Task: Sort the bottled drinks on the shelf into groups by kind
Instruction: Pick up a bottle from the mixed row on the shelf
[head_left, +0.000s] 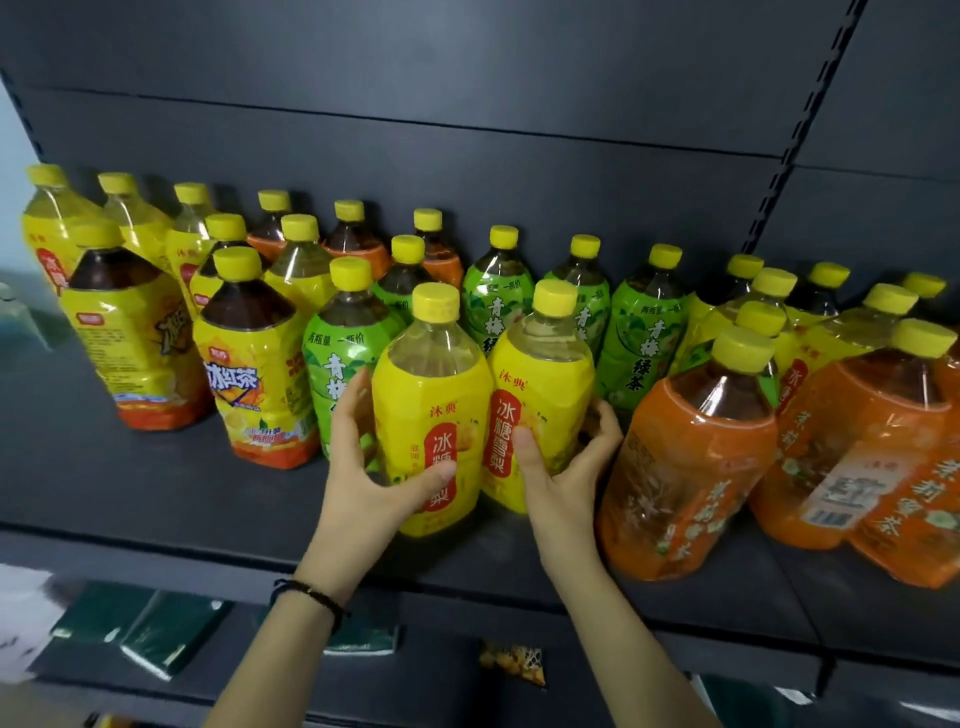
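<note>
Two yellow pear-drink bottles stand side by side at the front middle of the dark shelf (156, 493). My left hand (371, 467) wraps around the left yellow bottle (431, 395), thumb across its red label. My right hand (563, 467) grips the right yellow bottle (545, 379) from its right side. Behind them stand green-label tea bottles (641, 343). Yellow iced-tea bottles with dark liquid (254, 374) stand to the left. Orange-label tea bottles (685, 457) stand to the right.
More yellow and orange bottles fill the back row at the left (119, 223) and the far right (831, 322). The shelf's front strip at left is bare. On the lower shelf lie dark green packs (171, 629) and a small snack bag (514, 662).
</note>
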